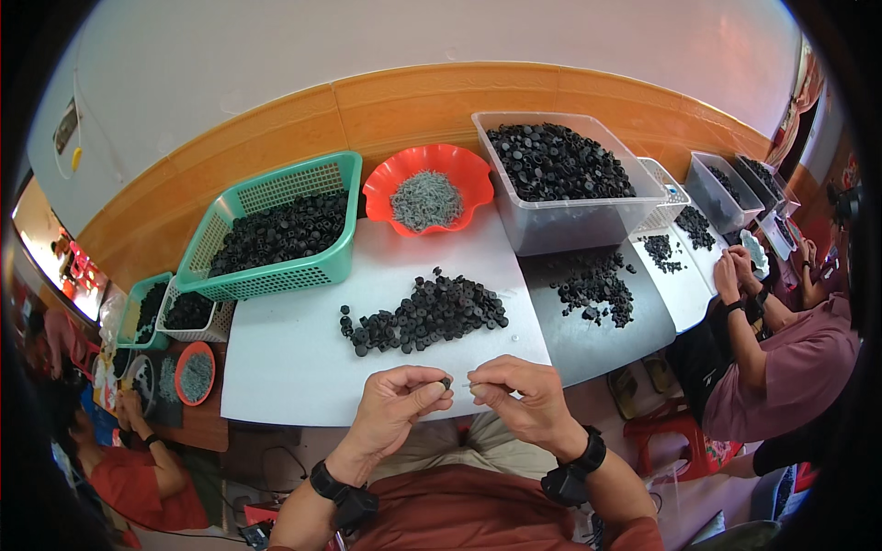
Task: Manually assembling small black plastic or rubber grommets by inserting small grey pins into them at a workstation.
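Observation:
Over the table's near edge, my left hand (393, 404) pinches a small round black plastic cap (446, 382) between thumb and forefinger. Facing it, my right hand (522, 397) is closed in a pinch on a thin grey screw (466, 384), mostly covered by the fingertips. A small gap separates the two pieces. Just beyond my hands, a loose pile of black caps (432, 314) lies on the white tabletop (285, 358). Behind the pile, a scalloped red bowl (378, 191) holds a heap of grey screws (427, 199).
Left of the bowl, a green basket (266, 280) holds black parts; right of it stands a clear bin (579, 220) full of them. More black parts (597, 289) lie on a dark mat. Co-workers sit at left (152, 482) and right (781, 367). A red stool (666, 436) stands below.

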Demonstrator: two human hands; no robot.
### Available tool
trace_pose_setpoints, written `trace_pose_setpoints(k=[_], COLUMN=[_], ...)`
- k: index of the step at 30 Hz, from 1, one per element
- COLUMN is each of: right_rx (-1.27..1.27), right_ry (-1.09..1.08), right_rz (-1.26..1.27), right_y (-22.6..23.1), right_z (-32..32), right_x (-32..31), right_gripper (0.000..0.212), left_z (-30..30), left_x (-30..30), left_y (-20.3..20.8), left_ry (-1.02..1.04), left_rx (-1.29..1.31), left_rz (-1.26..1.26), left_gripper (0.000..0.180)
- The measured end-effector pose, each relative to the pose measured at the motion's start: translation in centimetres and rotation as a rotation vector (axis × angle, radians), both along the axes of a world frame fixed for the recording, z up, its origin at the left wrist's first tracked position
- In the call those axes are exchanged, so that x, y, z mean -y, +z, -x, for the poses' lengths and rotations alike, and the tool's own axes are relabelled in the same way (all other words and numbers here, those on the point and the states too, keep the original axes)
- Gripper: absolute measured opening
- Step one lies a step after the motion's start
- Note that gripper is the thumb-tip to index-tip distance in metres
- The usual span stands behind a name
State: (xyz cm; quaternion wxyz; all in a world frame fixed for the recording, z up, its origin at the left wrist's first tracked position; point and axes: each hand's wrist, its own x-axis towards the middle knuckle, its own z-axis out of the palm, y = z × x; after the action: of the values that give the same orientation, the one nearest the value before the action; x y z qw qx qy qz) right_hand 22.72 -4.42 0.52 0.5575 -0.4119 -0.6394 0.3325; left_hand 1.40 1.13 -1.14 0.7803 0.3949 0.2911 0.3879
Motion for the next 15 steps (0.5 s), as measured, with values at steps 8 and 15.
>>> trace_pose_setpoints(k=[8,15], right_rx=[0.043,0.072], right_ry=[-0.022,-0.032], right_rz=[-0.074,-0.047], right_y=[-0.45,-0.77], right_z=[1.01,0.99], right_x=[-0.18,-0.03], right_gripper=[0.016,0.016], left_z=[-0.25,-0.26], left_x=[0.36,0.22], left_y=[0.26,0.07], left_ry=[-0.035,-0.033], left_rx=[0.043,0.046], left_rz=[0.019,0.017], left_gripper=[0.017,0.016])
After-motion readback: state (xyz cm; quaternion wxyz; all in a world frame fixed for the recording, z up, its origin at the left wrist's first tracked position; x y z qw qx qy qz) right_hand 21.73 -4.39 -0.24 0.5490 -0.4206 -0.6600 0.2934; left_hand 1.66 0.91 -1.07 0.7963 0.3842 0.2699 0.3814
